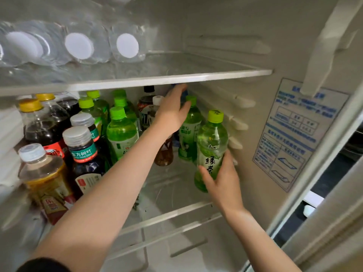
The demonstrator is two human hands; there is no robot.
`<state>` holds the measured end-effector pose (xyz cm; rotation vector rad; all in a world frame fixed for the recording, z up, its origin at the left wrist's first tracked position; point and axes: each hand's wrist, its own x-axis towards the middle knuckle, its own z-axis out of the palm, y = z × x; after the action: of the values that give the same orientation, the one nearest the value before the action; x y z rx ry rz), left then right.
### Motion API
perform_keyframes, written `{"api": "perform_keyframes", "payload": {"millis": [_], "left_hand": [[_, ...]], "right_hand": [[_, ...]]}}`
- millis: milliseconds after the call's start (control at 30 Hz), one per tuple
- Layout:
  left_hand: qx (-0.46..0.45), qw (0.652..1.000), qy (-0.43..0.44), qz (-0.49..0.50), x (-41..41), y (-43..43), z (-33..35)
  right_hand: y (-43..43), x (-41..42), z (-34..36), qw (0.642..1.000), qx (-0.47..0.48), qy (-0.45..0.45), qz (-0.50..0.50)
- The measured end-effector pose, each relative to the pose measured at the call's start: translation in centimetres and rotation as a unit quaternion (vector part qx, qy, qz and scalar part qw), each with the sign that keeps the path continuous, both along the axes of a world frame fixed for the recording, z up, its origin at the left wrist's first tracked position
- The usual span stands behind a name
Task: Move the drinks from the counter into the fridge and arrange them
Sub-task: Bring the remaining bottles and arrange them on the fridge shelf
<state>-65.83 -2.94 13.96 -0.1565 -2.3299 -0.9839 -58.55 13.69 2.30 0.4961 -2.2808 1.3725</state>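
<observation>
Inside the fridge (216,26), the middle shelf (167,185) is packed on its left side with tea and cola bottles (82,138). The person's right hand (222,185) grips a green tea bottle (211,142), upright near the right wall. Their left hand (170,114) reaches to the back, curled round a blue-capped bottle (184,94) that's mostly hidden.

Glass middle shelf (167,190) carries upright drink bottles (121,132); upper shelf (176,77) holds lying water bottles (78,46)

I see bare shelf (167,193) at the frame's lower centre, hemmed by crowded bottles (78,144) at left and fridge wall (255,134) at right.
</observation>
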Motion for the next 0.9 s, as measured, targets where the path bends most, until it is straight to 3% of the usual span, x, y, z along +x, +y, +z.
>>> {"api": "perform_keyframes", "payload": {"millis": [100,300,467,667,900], "left_hand": [[0.001,0.998,-0.064,-0.023,-0.9,0.7,0.1],[-0.043,0.999,-0.026,0.009,-0.6,1.9,0.2],[-0.066,0.995,-0.079,-0.007,0.8,0.7,0.2],[-0.243,0.963,-0.114,-0.023,1.3,-0.9,3.3],[-0.206,0.963,-0.154,-0.084,1.0,-1.4,4.6]], "right_hand": [[0.3,0.1,0.1,1.000,0.008,-0.009,-0.001],[0.5,0.2,0.2,1.000,0.008,-0.018,0.003],[0.8,0.4,0.2,0.999,0.041,-0.014,-0.011],[0.7,0.6,0.2,0.999,0.031,-0.020,-0.025],[0.9,0.8,0.3,0.999,0.037,-0.027,-0.002]]}}
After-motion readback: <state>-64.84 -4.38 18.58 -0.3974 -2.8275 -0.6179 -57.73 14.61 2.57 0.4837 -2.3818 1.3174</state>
